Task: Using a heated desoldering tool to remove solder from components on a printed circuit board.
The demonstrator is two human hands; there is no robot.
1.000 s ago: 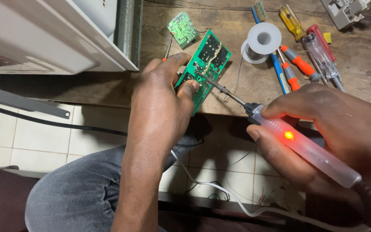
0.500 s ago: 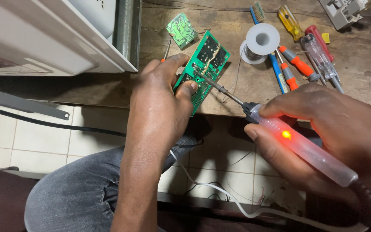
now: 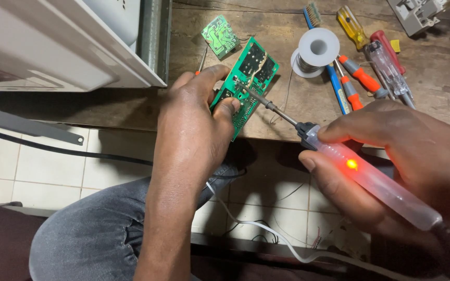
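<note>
My left hand (image 3: 196, 130) grips a green circuit board (image 3: 251, 78) by its lower edge, holding it tilted over the front edge of a wooden bench (image 3: 433, 88). My right hand (image 3: 397, 156) holds a translucent soldering iron (image 3: 371, 179) with a red light glowing in its handle. The iron's metal tip touches the board near my left thumb. A thin wire runs from between my left fingers down toward the floor.
A smaller green board (image 3: 220, 36) lies behind the held one. A solder spool (image 3: 314, 52), several screwdrivers (image 3: 363, 78) and a brush lie on the bench to the right. A white appliance casing (image 3: 69, 47) stands at left. Cables cross the tiled floor (image 3: 37, 166).
The iron's tip has stayed on the board, shifting only slightly. Both hands hold nearly the same position.
</note>
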